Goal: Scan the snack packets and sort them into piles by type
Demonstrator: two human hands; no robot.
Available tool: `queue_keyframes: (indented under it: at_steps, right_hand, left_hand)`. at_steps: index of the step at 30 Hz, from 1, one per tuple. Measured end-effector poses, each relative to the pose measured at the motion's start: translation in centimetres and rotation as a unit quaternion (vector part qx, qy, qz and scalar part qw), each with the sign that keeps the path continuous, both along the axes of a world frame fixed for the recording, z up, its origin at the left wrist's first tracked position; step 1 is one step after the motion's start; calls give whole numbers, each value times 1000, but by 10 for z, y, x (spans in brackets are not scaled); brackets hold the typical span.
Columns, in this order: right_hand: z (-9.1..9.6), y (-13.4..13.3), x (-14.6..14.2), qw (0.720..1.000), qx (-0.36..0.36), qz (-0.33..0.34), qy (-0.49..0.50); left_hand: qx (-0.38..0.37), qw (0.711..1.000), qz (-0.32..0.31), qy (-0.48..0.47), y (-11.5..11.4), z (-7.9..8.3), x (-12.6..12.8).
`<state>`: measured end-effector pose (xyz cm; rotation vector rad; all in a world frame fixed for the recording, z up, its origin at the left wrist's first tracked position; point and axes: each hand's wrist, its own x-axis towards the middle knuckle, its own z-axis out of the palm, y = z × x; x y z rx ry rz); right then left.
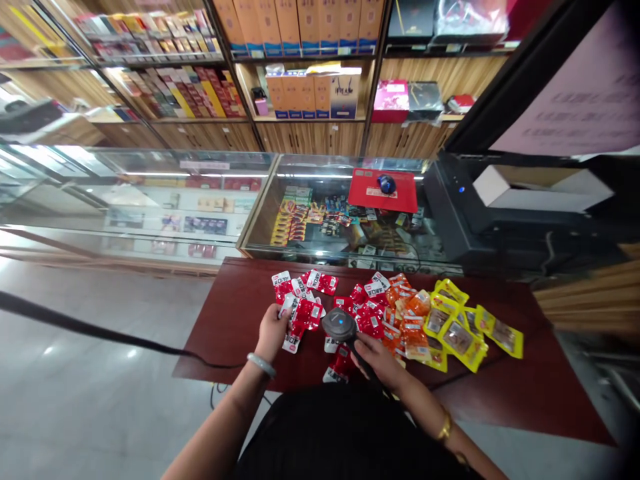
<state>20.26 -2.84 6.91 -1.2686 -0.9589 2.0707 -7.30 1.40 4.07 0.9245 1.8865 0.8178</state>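
Note:
My left hand point(273, 331) is closed on a red snack packet point(300, 317) and holds it just above the dark red table point(235, 313). My right hand point(380, 360) grips a grey handheld barcode scanner point(340, 325) whose head points toward that packet. Around them lie several more red packets point(367, 297); orange packets point(407, 320) sit to the right, and yellow packets point(457, 333) farther right.
A glass display counter point(330, 213) stands behind the table, with a red mouse pad and mouse point(384, 188) on top. A black printer point(500, 207) sits at the right. Shelves of boxed goods point(310, 87) line the back wall. A black cable point(100, 330) runs across the floor at the left.

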Motion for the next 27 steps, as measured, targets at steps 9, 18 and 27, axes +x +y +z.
queue_keyframes:
  at_steps: [9,18,27]
  right_hand:
    - [-23,-8,14,999,11,-37,11]
    - [-21,-3,26,995,-9,-99,-26]
    - [-23,-2,24,994,-25,-108,-13]
  left_hand:
    - [-14,999,-27,-21,14,-2,33]
    - [-1,977,-213,-13,58,-36,90]
    - [-61,820,-357,442,134,-40,49]
